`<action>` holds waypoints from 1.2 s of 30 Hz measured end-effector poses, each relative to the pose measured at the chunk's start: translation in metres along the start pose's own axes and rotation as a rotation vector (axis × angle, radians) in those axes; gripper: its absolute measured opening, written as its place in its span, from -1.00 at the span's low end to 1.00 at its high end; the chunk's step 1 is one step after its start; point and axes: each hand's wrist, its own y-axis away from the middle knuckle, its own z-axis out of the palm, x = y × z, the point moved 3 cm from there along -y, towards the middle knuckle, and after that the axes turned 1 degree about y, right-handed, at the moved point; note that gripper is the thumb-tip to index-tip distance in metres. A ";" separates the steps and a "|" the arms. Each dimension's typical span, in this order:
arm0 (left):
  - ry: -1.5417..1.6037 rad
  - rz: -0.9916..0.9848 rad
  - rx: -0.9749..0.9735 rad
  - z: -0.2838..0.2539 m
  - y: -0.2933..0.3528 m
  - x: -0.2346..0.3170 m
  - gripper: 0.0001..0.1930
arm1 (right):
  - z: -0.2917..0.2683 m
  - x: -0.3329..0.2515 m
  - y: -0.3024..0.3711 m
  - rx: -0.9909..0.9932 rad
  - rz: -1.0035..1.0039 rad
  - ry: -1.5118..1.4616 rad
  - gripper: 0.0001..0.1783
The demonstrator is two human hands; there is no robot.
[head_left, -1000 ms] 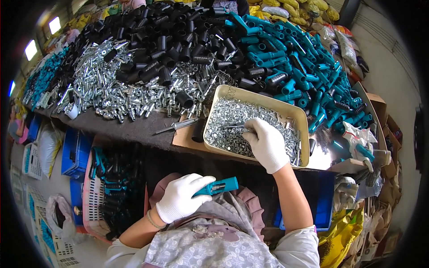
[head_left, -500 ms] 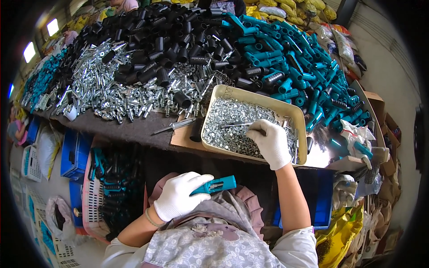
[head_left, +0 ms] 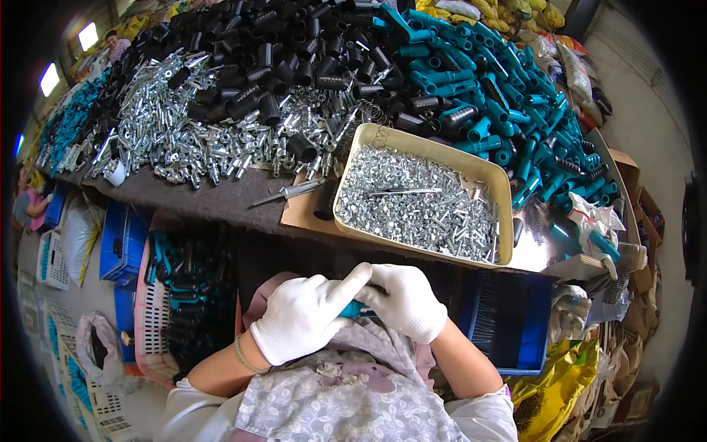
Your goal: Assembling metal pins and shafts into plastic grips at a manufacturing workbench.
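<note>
1. Holding teal part (head_left: 352, 309) in left hand (head_left: 298, 317), gloved fingers closed around it. Mostly hidden under both gloves, low over patterned apron (head_left: 324, 405).
2. Meeting left fingers with right hand (head_left: 407, 300), bent narrow over the part's end. Cannot tell what, if anything, inside that pinch.
3. Open room: dark gap between gloves and near rim of tan tray (head_left: 442, 153). Well apart from the tray there, along the table's near edge.
4. To the left, bare strip of dark cloth (head_left: 177, 193) along the edge, with pointed metal tool (head_left: 287, 193) lying across its right end, near the tray.
5. Flanking the forearms: pink basket (head_left: 151, 317) at left, full of teal and black pieces; blue bin (head_left: 526, 353) at right, just under table level. Crumpled yellow bag (head_left: 560, 383) below that.
6. Blocking the far side: heaped silver fittings (head_left: 162, 125), black sleeves (head_left: 294, 59), teal housings (head_left: 493, 88), right up behind the tray.
7. Materials: knit white gloves; shallow tray, rounded corners; small shiny metal parts (head_left: 412, 221) inside, with slim metal tool (head_left: 405, 191) flat on top. Black sleeves hollow, cylindrical; teal housings tubular; cloth matte, fuzzy.
</note>
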 end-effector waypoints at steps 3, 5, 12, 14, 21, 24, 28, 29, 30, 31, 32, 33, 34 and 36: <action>0.003 -0.022 -0.018 0.004 0.002 -0.003 -0.12 | 0.001 -0.002 0.003 -0.020 -0.073 0.128 -0.78; 0.019 -0.043 -0.004 0.006 0.003 -0.007 -0.12 | 0.004 -0.001 0.010 -0.015 -0.129 0.190 -0.76; 0.077 -0.072 -0.044 0.007 0.005 -0.010 -0.13 | 0.009 0.000 0.027 -0.039 -0.282 0.351 -0.59; 0.097 -0.094 -0.082 0.010 0.008 -0.008 -0.13 | 0.011 0.004 0.027 -0.062 -0.260 0.374 -0.58; 0.415 -0.287 -0.069 0.019 0.014 -0.012 -0.18 | 0.000 0.010 0.012 0.072 -0.582 0.384 -0.53; 0.383 -0.217 0.039 0.019 0.013 -0.012 -0.24 | -0.041 0.016 0.001 0.325 -0.487 0.214 -0.81; 0.262 -0.151 0.026 0.017 0.007 -0.004 -0.42 | -0.060 0.043 -0.029 0.515 -0.062 0.597 -0.89; 0.212 -0.072 0.045 0.018 0.007 -0.003 -0.48 | -0.057 0.048 -0.036 0.474 -0.030 0.573 -0.89; 0.221 -0.078 0.007 0.019 0.007 -0.002 -0.55 | -0.055 0.051 -0.040 0.433 0.001 0.548 -0.88; 0.220 -0.068 0.007 0.018 0.006 -0.001 -0.55 | -0.055 0.050 -0.040 0.440 -0.031 0.575 -0.88; 0.235 -0.079 0.007 0.017 0.007 -0.001 -0.56 | -0.054 0.051 -0.040 0.443 -0.033 0.575 -0.88; 0.249 -0.089 0.007 0.017 0.007 -0.001 -0.56 | -0.055 0.053 -0.038 0.508 -0.061 0.513 -0.90; 0.247 -0.085 0.009 0.017 0.008 -0.002 -0.56 | -0.056 0.054 -0.036 0.572 -0.088 0.452 -0.91; 0.399 -0.152 0.061 0.019 0.011 -0.007 -0.57 | -0.058 0.055 -0.030 0.696 -0.112 0.360 -0.94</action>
